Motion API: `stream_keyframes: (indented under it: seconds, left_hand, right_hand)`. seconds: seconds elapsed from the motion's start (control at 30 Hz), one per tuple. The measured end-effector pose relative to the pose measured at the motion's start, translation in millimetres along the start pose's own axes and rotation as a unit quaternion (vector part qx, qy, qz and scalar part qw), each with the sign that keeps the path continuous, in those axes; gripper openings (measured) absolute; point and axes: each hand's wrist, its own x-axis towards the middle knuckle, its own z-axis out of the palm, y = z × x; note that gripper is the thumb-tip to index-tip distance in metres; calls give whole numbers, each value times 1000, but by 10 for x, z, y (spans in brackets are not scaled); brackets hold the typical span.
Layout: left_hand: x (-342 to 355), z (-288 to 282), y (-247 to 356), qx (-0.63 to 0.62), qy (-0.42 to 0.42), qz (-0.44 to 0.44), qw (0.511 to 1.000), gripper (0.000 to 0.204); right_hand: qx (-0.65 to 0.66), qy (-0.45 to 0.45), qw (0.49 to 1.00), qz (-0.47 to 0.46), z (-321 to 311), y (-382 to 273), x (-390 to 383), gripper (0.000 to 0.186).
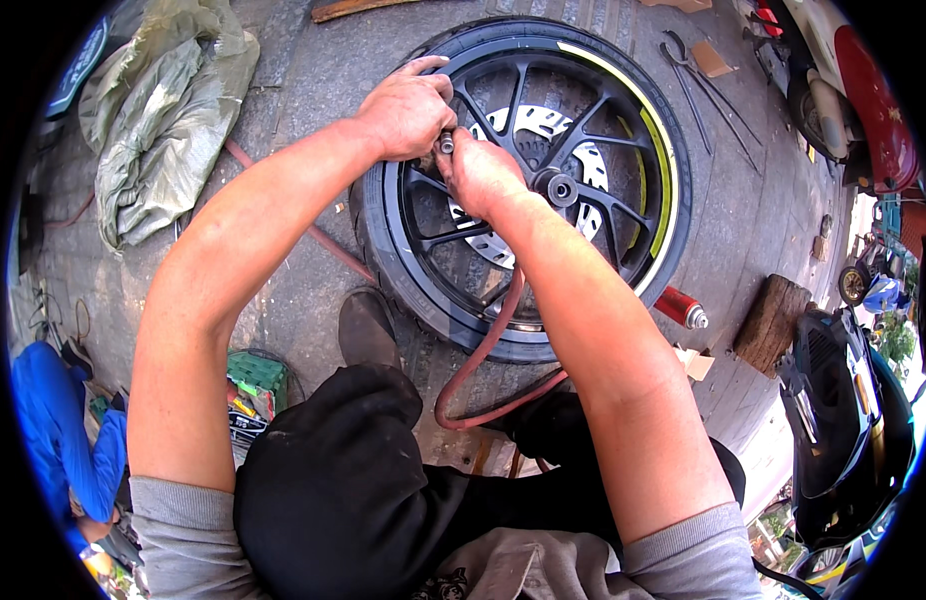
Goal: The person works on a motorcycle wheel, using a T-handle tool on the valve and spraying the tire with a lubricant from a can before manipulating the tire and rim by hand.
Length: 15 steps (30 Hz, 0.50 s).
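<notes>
A motorcycle wheel (428, 300) with a black tyre, dark spokes and a yellow-green rim stripe lies flat on the ground before me. A slotted silver brake disc (588, 165) shows round its hub. At the wheel's far left inner rim, my left hand (408, 108) is closed, its fingertips against the rim; what they pinch is hidden. Close beside it, my right hand (480, 172) is closed round a small metal hose fitting (446, 142). A red air hose (483, 350) runs from under my right forearm and loops near my knees.
A red spray can (681, 308) and a wood block (771, 325) are right of the wheel. Long-handled pliers (691, 95) lie beyond. A crumpled sheet (168, 120) and a green basket (258, 380) are left. Motorbikes (853, 400) stand right; a person in blue (63, 440) is at left.
</notes>
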Motion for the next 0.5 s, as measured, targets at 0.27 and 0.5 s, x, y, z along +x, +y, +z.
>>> stream_keyframes:
  seconds: [0.27,0.5]
  left_hand:
    - [-6,-1,2,0,1,0,1000,17]
    - [2,-19,9,0,-10,-3,1000,18]
  right_hand:
    - [-8,-6,1000,5,-15,-13,-9,48]
    - [-1,-11,1000,8,-22,-18,-3,50]
